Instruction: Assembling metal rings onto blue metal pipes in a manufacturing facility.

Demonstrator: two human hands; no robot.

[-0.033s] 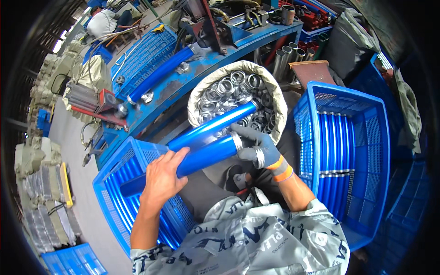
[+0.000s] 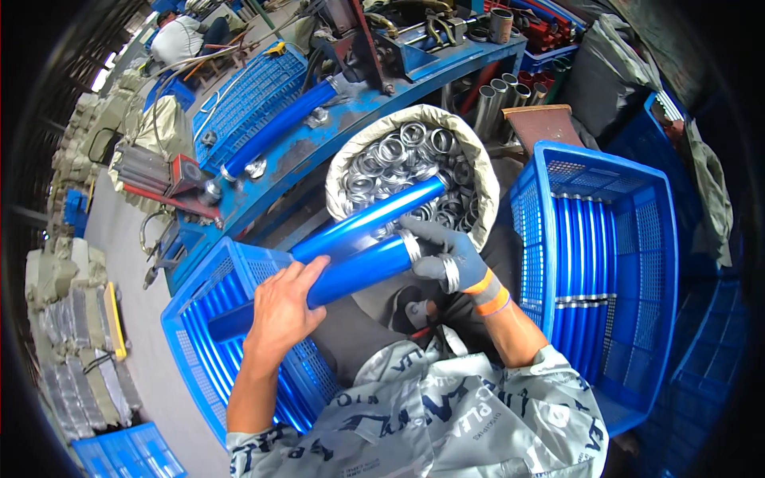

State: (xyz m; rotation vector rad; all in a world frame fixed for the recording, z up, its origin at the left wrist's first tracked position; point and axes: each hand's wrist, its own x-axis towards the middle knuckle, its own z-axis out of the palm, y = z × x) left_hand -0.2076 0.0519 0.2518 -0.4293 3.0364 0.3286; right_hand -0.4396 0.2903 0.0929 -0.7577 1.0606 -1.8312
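My bare left hand [image 2: 283, 307] grips a glossy blue tube [image 2: 355, 272] that slants from the left crate up toward the sack. My right hand [image 2: 446, 256], in a grey glove with an orange cuff, pinches a metal ring [image 2: 409, 245] at that tube's upper end. Another ring [image 2: 451, 275] sits around one gloved finger. A second blue tube [image 2: 374, 219] lies just above the first, alongside it, its far end over the sack. I cannot tell whether my left fingers also hold it.
A white sack [image 2: 343, 171] full of metal rings stands ahead. Blue crates of blue tubes flank me, one at lower left [image 2: 187, 319] and one at right [image 2: 665, 263]. Behind is a blue workbench [image 2: 319, 143] with another tube [image 2: 275, 127] and steel pipes [image 2: 498, 92].
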